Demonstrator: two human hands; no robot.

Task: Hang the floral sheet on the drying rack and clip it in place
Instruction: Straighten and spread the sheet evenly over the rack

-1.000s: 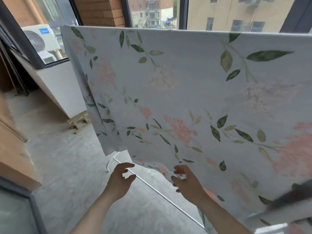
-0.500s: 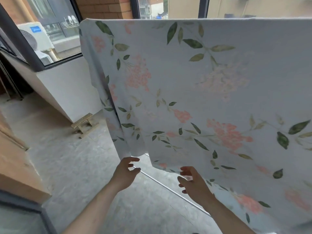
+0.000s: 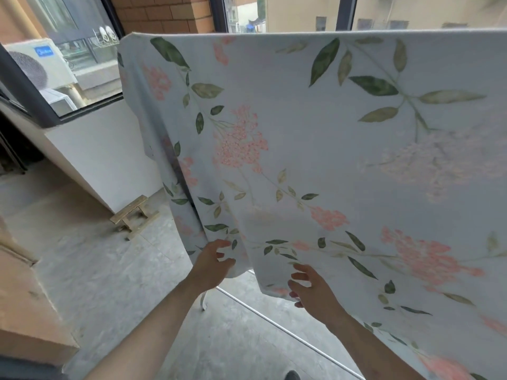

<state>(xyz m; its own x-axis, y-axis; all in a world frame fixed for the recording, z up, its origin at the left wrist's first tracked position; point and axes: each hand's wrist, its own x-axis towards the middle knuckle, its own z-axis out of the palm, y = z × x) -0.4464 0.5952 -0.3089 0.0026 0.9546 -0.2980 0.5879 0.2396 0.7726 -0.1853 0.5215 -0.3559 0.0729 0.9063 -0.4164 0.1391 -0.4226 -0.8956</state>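
The floral sheet [image 3: 315, 149], pale blue with pink blossoms and green leaves, hangs draped over the top of the drying rack and fills most of the view. Only the rack's white lower bar [image 3: 277, 322] and a curved foot [image 3: 203, 301] show beneath it. My left hand [image 3: 211, 263] reaches the sheet's lower left edge, fingers curled at the hem and touching the cloth. My right hand [image 3: 311, 289] is spread open at the bottom hem, fingertips against the fabric. No clip is visible.
A small wooden stool [image 3: 134, 216] stands on the grey tiled floor by the white low wall [image 3: 104, 157]. Windows run behind the rack, with an air-conditioner unit [image 3: 33, 69] outside. A wooden cabinet edge [image 3: 24, 303] sits at the left.
Both hands have risen to the sheet's lower hem and now touch it. The view has shifted closer and leftward along the sheet.
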